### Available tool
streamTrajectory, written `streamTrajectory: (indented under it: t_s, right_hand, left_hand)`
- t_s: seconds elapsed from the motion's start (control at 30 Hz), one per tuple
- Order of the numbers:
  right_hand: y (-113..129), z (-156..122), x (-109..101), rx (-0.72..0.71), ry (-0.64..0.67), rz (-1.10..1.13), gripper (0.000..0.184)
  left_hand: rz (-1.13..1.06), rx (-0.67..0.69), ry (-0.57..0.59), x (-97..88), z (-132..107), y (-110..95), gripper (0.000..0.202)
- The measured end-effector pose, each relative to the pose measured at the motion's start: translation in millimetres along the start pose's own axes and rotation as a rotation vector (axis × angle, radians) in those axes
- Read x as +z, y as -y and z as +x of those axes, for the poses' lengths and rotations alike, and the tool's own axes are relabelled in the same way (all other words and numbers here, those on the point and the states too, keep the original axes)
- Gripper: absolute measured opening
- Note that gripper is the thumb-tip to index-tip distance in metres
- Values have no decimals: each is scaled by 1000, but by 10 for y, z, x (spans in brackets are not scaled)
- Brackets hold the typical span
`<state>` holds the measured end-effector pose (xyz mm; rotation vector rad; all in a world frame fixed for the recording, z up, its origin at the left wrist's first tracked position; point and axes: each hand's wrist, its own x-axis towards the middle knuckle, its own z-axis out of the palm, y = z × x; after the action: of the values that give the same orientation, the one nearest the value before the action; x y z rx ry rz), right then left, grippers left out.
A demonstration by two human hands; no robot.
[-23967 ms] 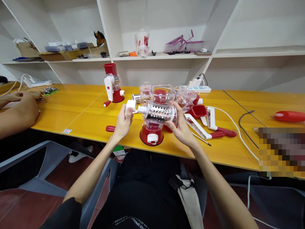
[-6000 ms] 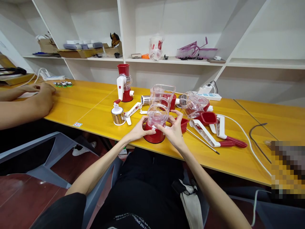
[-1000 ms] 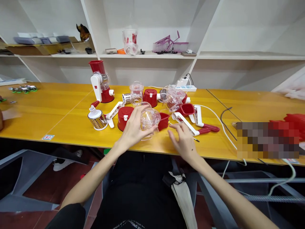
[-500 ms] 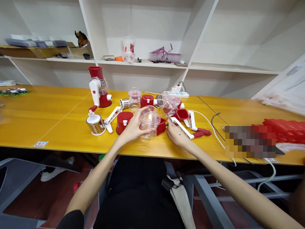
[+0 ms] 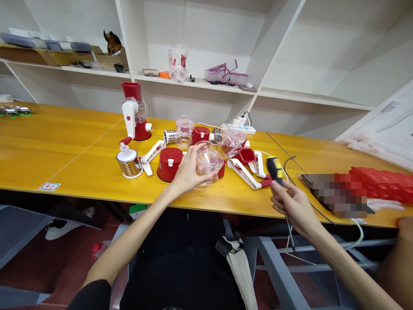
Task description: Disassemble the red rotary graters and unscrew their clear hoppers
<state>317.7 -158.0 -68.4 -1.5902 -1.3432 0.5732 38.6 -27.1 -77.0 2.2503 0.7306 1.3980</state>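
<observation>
drum blade (image 5: 129,162): steel grater cone with a white cap, standing on the yellow bench (image 5: 64,146) left of everything in hand; nobody touches it. Perforated edges look sharp, so take it by the cap.
red base (image 5: 169,164): upright on the bench, just beside the left wrist, apart from the clear part.
left hand (image 5: 187,172): fingers curled round the clear housing (image 5: 208,162), thumb on the near side, fingertips over the rim. Firm hold; the part sits at or just above the bench top (can't tell whether it touches).
clear housing, handling: thin moulded plastic, judged light and stiff, slick on the smooth walls, likely to crack or scuff if knocked. Best gripped round the barrel or the thicker rim, as now, not by the thin spout.
white crank handles (image 5: 248,172): lying flat with red grips, right of the housing, untouched.
right hand (image 5: 290,204): off the bench edge, closed on a black-and-yellow tool handle (image 5: 274,168) that points up and away; its working end is hidden.
tool, handling: rigid, small, probably grippy; a fist grip at the handle suits it.
</observation>
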Motion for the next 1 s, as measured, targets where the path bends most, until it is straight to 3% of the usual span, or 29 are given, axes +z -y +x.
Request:
streamTrajectory:
  t_s: [0.1, 0.23, 0.37, 0.5, 0.6, 1.0]
  right_hand:
    - [488, -16, -114, -119, -64, 181, 53]
    - [1325, 218, -53, -454, -301, 384, 45]
    - [1862, 594, 245, -627, -194, 492, 59]
    - [1919, 906, 572, -614, 2, 520, 67]
    - [1857, 995, 690, -574, 72, 534, 68]
    - [1869, 964, 715, -595, 216, 411, 60]
  left_hand:
    - [85, 15, -45, 70, -16, -8, 73]
    - [124, 35, -74, 99, -36, -12, 67]
    - [128, 74, -78, 87, -39, -5, 63]
    - [125, 101, -103, 92, -35, 3, 62]
    - [117, 119, -118, 107, -31, 3, 63]
    - [130, 105, -120, 119, -26, -13, 61]
